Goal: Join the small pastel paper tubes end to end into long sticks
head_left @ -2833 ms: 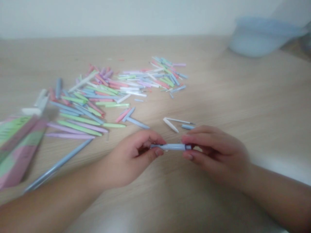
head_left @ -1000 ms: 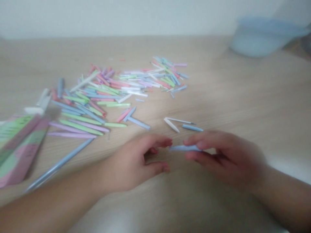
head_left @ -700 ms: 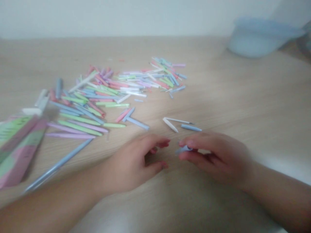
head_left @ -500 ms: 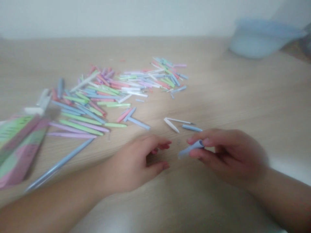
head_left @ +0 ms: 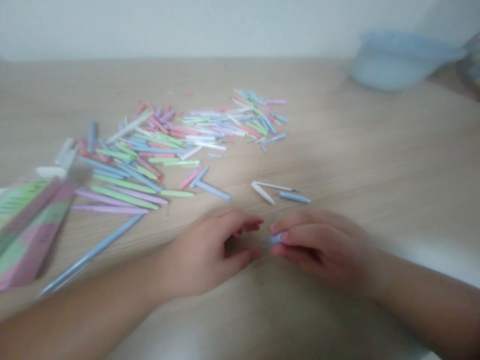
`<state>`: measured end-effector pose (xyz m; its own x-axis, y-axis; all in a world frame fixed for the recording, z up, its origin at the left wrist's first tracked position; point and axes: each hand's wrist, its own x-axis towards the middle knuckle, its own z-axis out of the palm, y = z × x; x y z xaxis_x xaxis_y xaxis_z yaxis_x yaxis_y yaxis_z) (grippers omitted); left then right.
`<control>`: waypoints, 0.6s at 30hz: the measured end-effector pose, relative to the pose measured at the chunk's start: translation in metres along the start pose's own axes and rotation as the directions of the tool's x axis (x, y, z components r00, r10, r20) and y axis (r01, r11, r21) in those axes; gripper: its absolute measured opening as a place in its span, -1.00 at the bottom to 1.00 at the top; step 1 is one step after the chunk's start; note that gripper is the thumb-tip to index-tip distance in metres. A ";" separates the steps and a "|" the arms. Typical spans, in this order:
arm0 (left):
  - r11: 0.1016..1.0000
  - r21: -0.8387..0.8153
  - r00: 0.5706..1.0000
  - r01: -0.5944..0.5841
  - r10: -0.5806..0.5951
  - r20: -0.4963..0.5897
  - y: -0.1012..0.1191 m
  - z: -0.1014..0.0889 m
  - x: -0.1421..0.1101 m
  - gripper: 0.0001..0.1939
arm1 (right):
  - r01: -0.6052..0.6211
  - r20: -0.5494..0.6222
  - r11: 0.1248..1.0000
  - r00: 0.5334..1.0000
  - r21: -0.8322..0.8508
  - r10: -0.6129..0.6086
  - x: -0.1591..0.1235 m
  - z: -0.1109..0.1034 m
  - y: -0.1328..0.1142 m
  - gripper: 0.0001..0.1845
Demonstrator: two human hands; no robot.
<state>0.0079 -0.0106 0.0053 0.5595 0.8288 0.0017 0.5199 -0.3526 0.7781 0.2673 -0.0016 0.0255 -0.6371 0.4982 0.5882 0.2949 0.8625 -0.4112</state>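
Note:
My right hand (head_left: 322,245) pinches a short light-blue pen cap (head_left: 276,239) between thumb and fingers, and only one end of it shows. My left hand (head_left: 213,250) rests just to the left with its thumb and fingers apart and nothing visible between them. Beyond the hands lie a white pen part (head_left: 263,193), a thin white refill (head_left: 275,186) with a dark tip, and a blue pen part (head_left: 294,197). The picture is blurred, so fine detail is lost.
A long heap of pastel pen parts (head_left: 165,140) spreads across the wooden table (head_left: 375,165). At the left are printed pink-and-green packs (head_left: 45,230) and a long blue pen (head_left: 93,252). A light-blue bag-like object (head_left: 393,62) stands at the back right.
My right hand has moved left, closer to my left hand, and its fingers now cover more of the pen cap. The left hand has stayed in place.

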 end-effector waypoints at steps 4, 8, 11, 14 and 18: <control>0.997 -0.040 0.998 -0.060 0.061 0.032 0.003 -0.003 0.002 -0.66 | -0.039 0.037 0.994 0.999 0.101 0.035 0.002 0.006 -0.004 -0.89; 0.994 -0.098 0.997 -0.048 0.052 0.049 0.002 -0.005 0.001 -0.74 | -0.034 0.052 0.991 0.998 0.128 0.028 -0.001 0.009 -0.003 -0.87; 0.993 -0.104 0.999 -0.049 0.050 0.010 0.002 -0.004 0.000 -0.76 | -0.072 0.029 0.983 0.997 0.169 0.068 -0.005 0.004 0.001 -0.71; 0.992 -0.055 0.992 -0.110 0.106 -0.073 0.002 -0.004 -0.002 -0.77 | -0.174 0.041 0.979 0.985 0.107 0.170 -0.004 -0.006 0.010 -0.74; 0.989 0.068 0.975 -0.128 0.138 -0.172 0.003 -0.004 -0.002 -0.78 | -0.247 0.245 0.965 0.934 -0.089 0.261 0.003 -0.018 0.024 -0.82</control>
<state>0.0059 -0.0119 0.0103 0.5063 0.8344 0.2177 0.4862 -0.4847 0.7271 0.2856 0.0226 0.0302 -0.6922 0.6687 0.2713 0.5049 0.7174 -0.4800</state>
